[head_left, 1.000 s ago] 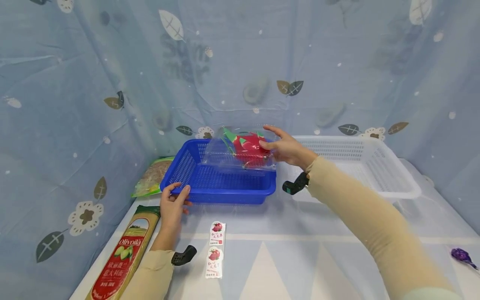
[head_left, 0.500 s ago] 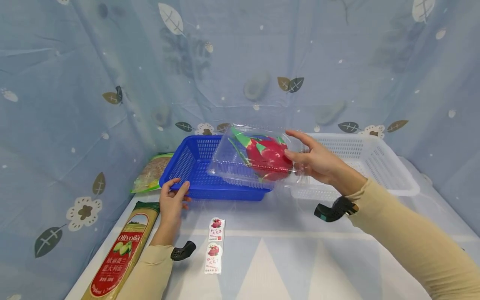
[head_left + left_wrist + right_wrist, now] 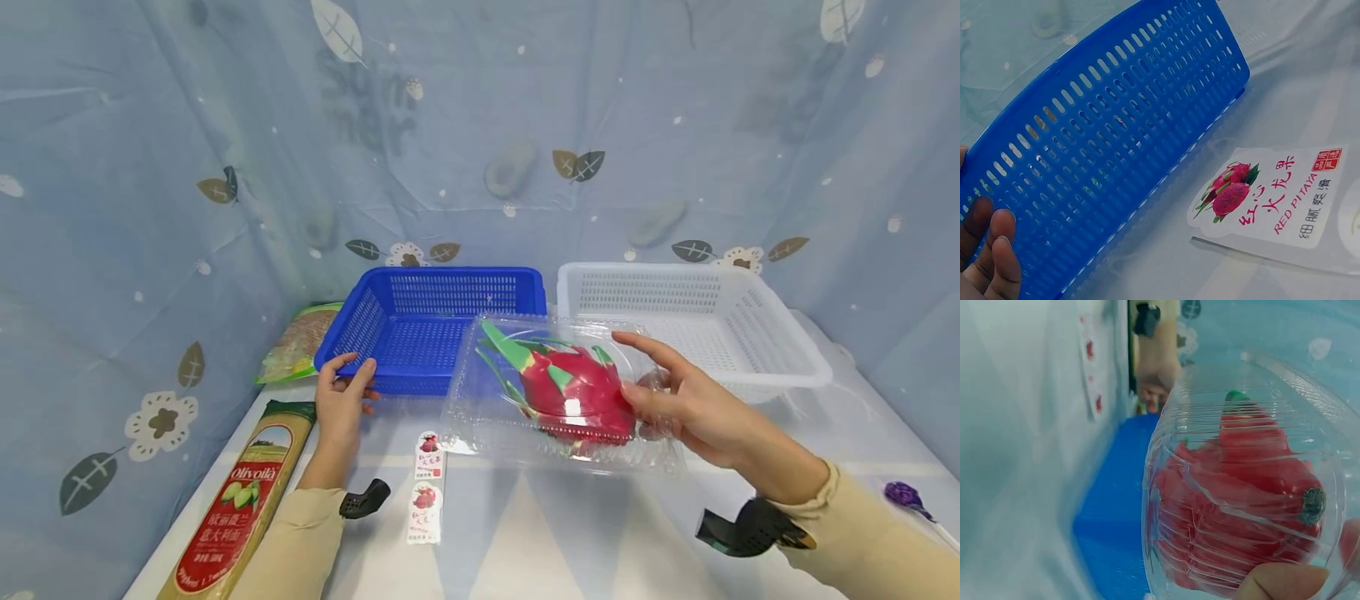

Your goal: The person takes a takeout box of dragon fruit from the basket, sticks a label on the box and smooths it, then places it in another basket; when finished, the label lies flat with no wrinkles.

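My right hand (image 3: 705,408) grips the right end of a clear plastic clamshell box (image 3: 472,417), thumb in front. Inside lies a red dragon fruit (image 3: 573,387) with green leaf tips; ridged plastic covers it in the right wrist view. The box is held slightly tilted over the table, its far edge overlapping the front of a blue basket (image 3: 457,292) in the head view. On that basket's near left rim, my left hand (image 3: 341,417) holds on with the thumb at the top; its fingers (image 3: 1004,256) curl along the slotted outer wall.
A strip of red pitaya labels (image 3: 426,508) lies in front of the blue basket. A white basket (image 3: 645,287) stands to the right. At left are a spaghetti pack (image 3: 243,500) and a bag of brown dry food (image 3: 303,337). A purple flower-like item (image 3: 903,495) lies far right.
My right hand has brought the box with the dragon fruit out from over the blue basket, toward me and to the right. The left hand stays on the basket rim.
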Action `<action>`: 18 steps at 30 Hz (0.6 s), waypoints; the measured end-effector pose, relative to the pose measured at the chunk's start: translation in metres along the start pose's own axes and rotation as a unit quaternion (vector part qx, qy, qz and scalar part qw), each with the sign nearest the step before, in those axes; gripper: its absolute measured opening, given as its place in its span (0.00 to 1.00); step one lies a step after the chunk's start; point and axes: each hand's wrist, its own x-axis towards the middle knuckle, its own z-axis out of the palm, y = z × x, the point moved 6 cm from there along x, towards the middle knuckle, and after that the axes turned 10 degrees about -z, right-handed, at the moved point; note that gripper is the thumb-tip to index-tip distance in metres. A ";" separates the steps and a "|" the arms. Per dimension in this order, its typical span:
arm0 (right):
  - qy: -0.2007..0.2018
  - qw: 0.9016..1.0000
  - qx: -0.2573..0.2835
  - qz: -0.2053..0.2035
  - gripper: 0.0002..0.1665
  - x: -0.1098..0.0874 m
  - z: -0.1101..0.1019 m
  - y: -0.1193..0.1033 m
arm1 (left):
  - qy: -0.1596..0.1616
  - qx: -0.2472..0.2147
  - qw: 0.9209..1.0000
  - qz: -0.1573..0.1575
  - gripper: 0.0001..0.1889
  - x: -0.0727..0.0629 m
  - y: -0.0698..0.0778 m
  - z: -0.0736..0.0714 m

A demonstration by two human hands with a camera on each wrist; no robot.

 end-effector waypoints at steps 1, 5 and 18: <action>-0.002 1.000 0.003 0.003 0.41 -0.005 0.001 0.004 | 0.000 -0.004 1.000 0.000 0.21 0.000 0.000 0.000; -0.003 1.000 0.013 0.010 0.40 -0.023 0.001 0.020 | -0.005 -0.012 1.000 -0.003 0.20 0.000 0.001 0.000; -0.032 0.998 0.047 -0.001 0.38 -0.055 -0.017 0.063 | 0.003 0.010 1.000 -0.010 0.20 0.000 0.000 -0.002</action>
